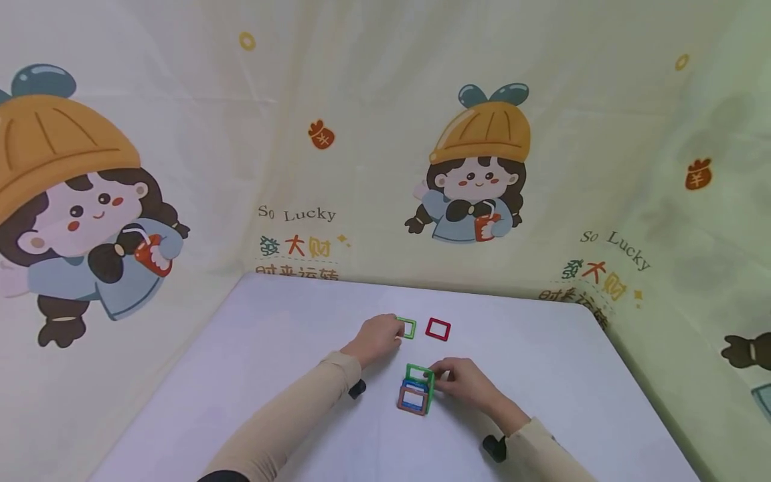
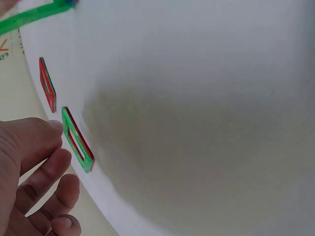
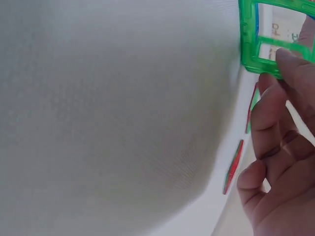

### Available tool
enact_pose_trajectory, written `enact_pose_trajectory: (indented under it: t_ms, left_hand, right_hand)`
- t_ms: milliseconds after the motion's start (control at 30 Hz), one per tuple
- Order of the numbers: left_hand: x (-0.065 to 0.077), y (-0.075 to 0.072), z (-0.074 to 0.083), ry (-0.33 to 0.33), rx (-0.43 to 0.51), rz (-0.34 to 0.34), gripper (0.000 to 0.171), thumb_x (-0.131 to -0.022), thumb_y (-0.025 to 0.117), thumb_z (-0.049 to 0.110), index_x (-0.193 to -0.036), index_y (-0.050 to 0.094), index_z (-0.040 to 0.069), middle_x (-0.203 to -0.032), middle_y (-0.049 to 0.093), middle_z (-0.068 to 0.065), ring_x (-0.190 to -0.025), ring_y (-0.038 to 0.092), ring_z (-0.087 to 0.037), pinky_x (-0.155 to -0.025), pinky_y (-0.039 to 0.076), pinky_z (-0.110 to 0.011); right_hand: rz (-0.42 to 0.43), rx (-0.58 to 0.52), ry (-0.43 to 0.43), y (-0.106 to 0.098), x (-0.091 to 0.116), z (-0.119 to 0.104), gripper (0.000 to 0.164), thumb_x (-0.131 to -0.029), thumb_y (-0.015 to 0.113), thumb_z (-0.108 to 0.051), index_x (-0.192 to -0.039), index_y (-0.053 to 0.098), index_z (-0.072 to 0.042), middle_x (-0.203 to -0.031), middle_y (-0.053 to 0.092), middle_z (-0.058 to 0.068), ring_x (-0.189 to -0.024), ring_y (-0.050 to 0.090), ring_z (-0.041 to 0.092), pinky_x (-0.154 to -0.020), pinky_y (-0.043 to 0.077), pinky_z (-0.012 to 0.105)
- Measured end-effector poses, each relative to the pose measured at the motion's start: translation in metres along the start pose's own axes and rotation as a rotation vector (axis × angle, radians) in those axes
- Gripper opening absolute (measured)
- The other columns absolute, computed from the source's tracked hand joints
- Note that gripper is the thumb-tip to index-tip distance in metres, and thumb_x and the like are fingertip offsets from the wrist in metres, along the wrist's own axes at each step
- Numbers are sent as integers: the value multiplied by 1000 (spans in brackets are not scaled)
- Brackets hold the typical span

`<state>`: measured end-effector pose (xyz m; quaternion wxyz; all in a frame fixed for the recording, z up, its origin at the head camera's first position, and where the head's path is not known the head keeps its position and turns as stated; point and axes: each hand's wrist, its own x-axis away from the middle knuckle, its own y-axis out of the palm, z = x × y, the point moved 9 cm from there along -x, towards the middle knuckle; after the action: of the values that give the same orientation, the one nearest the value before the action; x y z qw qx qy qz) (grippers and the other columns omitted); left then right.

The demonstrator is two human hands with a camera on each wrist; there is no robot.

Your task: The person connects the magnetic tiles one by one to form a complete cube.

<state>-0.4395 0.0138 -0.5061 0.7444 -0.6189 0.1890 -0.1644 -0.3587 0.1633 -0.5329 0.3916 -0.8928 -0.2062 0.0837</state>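
Observation:
In the head view, my left hand (image 1: 379,335) reaches to a green square magnetic tile (image 1: 409,328) lying at the far side of the table. Its fingertips are right beside that tile (image 2: 78,142) in the left wrist view, loosely bent; whether they touch it I cannot tell. My right hand (image 1: 466,383) pinches a standing green magnetic tile (image 1: 430,393) between thumb and fingers. That tile forms the right side of a small upright structure with another green tile at the back, a blue tile (image 1: 406,384) and a brownish tile (image 1: 400,400) at the front.
A red square tile (image 1: 438,329) lies flat to the right of the loose green one. The white table (image 1: 289,314) meets a printed curtain (image 1: 373,167) at its back edge. Black wrist cameras hang below both sleeves.

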Motion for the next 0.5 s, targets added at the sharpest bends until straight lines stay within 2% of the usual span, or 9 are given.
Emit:
enact_pose_trajectory:
  t_ms: [233,367,500]
  left_hand:
    - [-5,3,-11,-10,-90,4,25,-92,75,15,-117,73,13,-108,70,-3,-97,68,-18,-84,58,-34]
    - [-6,8,-17,-28,-108,-23,24,-91,75,15,-115,75,14,-105,70,-3,-93,66,-17,-83,57,-34]
    - [-7,11,-18,-34,-126,-33,20,-92,76,17,-111,76,13,-102,69,-2,-88,63,-16,-81,57,-33]
  right_hand:
    - [52,83,56,-4,12,-3,14,-89,81,-18,-103,80,-17,-90,71,-9,-81,57,11,-69,49,23]
    - [75,85,87,-3,20,-4,10,-85,85,-21,-92,78,-18,-80,67,-11,-74,55,11,-63,46,22]
    - [77,45,114,4,25,-4,16,-82,88,-27,-83,74,-20,-73,64,-10,-68,53,11,-57,44,22]
